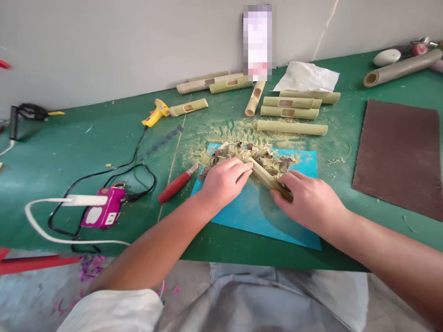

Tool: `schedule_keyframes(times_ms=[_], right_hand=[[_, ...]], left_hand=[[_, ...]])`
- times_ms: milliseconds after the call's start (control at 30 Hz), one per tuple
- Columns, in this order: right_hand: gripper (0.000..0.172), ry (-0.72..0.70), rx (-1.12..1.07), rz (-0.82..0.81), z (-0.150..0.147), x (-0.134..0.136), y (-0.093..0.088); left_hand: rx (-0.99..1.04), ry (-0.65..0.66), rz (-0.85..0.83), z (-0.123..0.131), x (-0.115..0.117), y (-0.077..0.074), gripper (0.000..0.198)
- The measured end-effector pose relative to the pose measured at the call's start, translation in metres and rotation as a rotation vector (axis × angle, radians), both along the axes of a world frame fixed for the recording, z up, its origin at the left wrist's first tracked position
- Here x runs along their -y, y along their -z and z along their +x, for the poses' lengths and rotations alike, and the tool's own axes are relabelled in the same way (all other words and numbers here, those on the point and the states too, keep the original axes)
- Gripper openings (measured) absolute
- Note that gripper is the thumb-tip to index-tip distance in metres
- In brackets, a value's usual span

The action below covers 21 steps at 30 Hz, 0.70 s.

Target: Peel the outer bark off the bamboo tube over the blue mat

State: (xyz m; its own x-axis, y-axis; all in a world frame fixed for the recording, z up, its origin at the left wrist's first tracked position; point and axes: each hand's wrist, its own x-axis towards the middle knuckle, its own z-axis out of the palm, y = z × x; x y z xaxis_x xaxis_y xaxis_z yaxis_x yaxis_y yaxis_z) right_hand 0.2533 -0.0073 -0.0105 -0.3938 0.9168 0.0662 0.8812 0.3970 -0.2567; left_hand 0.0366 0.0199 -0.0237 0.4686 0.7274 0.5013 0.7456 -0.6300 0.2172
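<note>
Over a blue sheet [266,226], a pale green bamboo piece [265,174] slants from upper left to lower right. My right hand [313,196] is closed round its near end. At the far end, my left hand [226,180] has its fingers bent together against the bamboo; its thumb and fingertips are partly hidden. Just beyond both hands lies a heap of curled brown and pale scraps [258,154] with yellowish dust around it. A red-handled knife [178,183] rests left of my left hand, blade pointing away from me.
Several bamboo tubes with cut openings [289,112] lie at the back, near a white tissue [306,77]. A brown sheet [398,154] is at right. A yellow glue gun [155,114], its cable and a purple power strip [116,203] occupy the left. A blurred upright screen [258,41] leans on the wall.
</note>
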Motion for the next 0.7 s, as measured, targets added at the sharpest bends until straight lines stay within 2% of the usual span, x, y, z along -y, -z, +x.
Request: schedule_keyframes(times_ms=[167,300,433,567,700], right_hand=[[0.025,0.031,0.023,0.005,-0.0002,-0.0004,0.0003],[0.024,0.027,0.022,0.001,-0.0007,-0.0007,-0.0005],[0.025,0.008,0.039,0.016,0.0002,-0.0004,0.0001],[0.024,0.001,0.017,0.021,0.0005,-0.0003,0.0006],[0.026,-0.025,0.032,0.034,0.0004,-0.0003,0.0012]], left_hand=[[-0.13,0.094,0.05,0.0061,0.0042,0.0019,0.024],[-0.11,0.03,0.081,0.0043,0.0012,0.0026,0.024],[-0.122,0.09,0.076,0.0038,0.0012,0.0041,0.024],[-0.101,0.008,0.087,0.0048,0.0031,0.0044,0.024],[-0.127,0.082,0.064,0.0073,0.0064,0.0025,0.025]])
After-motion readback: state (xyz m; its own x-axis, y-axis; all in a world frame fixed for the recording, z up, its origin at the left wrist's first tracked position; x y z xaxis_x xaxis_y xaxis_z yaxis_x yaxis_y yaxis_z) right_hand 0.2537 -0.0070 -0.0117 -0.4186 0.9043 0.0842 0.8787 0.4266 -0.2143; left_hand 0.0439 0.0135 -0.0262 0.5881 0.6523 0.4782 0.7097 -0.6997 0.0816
